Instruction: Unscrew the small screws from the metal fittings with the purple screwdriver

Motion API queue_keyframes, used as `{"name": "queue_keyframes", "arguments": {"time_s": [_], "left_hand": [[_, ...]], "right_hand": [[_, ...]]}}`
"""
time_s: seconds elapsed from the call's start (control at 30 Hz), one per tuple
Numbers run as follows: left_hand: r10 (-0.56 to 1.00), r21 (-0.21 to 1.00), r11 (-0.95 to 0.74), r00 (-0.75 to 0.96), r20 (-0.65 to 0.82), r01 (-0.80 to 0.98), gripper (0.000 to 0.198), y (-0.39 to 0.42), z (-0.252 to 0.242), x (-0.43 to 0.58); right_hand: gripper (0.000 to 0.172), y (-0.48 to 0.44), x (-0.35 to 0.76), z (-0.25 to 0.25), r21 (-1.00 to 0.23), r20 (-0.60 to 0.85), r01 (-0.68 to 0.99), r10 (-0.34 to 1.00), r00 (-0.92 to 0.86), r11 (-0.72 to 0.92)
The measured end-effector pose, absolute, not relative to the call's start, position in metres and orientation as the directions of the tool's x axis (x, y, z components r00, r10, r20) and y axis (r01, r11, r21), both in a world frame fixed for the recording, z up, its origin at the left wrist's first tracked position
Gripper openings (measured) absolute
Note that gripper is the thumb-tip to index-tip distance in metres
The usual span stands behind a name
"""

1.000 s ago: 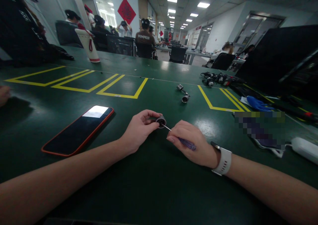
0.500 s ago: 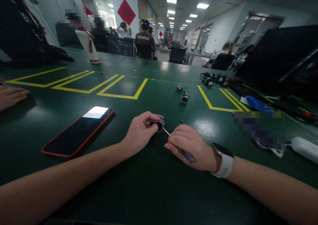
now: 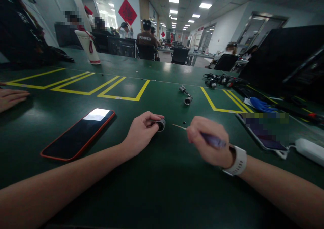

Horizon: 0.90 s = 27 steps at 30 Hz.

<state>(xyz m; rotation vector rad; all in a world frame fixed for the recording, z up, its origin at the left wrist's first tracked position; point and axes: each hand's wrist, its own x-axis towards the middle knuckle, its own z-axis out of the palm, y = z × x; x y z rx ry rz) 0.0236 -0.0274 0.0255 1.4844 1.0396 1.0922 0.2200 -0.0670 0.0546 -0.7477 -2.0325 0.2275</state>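
My left hand [image 3: 141,131] pinches a small black and silver cylindrical part [image 3: 160,124] against the green table [image 3: 162,188]. My right hand [image 3: 209,144], a white watch on its wrist, is closed round a thin purple-handled screwdriver [image 3: 202,136]. The tool's metal tip points left and hangs a short way to the right of the part, not touching it. A tiny dark screw [image 3: 184,122] lies on the table just beyond the tip.
A phone in an orange case [image 3: 78,133] lies to the left. Two small metal parts [image 3: 186,95] sit farther back, with cables [image 3: 220,80], a blue glove [image 3: 262,106] and a second phone [image 3: 265,134] at right. Another person's hand [image 3: 11,99] rests at the left edge.
My right hand has pulled the screwdriver out of the part and moved right and up. My left hand keeps hold of the part in place.
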Motion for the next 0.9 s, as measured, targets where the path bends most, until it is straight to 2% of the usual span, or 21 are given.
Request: {"name": "queue_keyframes", "arguments": {"time_s": [0.07,0.1,0.17,0.27,0.33,0.43,0.77,0.9], "left_hand": [[0.974,0.994,-0.097,0.209,0.086,0.044,0.016,-0.025,0.026,0.023],[0.979,0.998,-0.065,0.197,0.059,0.027,0.018,-0.024,0.026,0.022],[0.985,1.000,-0.012,0.171,0.013,-0.005,0.022,-0.022,0.026,0.022],[0.989,0.998,0.031,0.148,-0.024,-0.046,0.024,-0.020,0.024,0.022],[0.988,0.998,0.037,0.151,-0.028,-0.060,0.025,-0.020,0.024,0.023],[0.986,0.997,0.050,0.164,-0.041,-0.054,0.027,-0.020,0.023,0.022],[0.982,0.999,0.041,0.183,-0.035,-0.028,0.028,-0.022,0.025,0.023],[0.980,0.999,0.046,0.196,-0.040,-0.026,0.029,-0.022,0.024,0.022]], "right_hand": [[0.037,-0.055,0.231,0.062,-0.663,0.646,0.402,0.754,-0.121,0.632],[0.039,-0.047,0.238,0.064,-0.740,0.573,0.400,0.818,-0.044,0.540],[0.040,-0.028,0.251,0.064,-0.818,0.487,0.381,0.871,0.059,0.432],[0.037,-0.008,0.263,0.055,-0.905,0.380,0.263,0.913,0.146,0.335],[0.036,-0.003,0.264,0.048,-0.930,0.338,0.198,0.932,0.132,0.310],[0.035,-0.005,0.259,0.040,-0.937,0.311,0.187,0.948,0.070,0.293],[0.040,-0.007,0.256,0.033,-0.887,0.312,0.353,0.950,-0.018,0.298],[0.039,-0.009,0.254,0.037,-0.888,0.284,0.372,0.959,-0.023,0.272]]}}
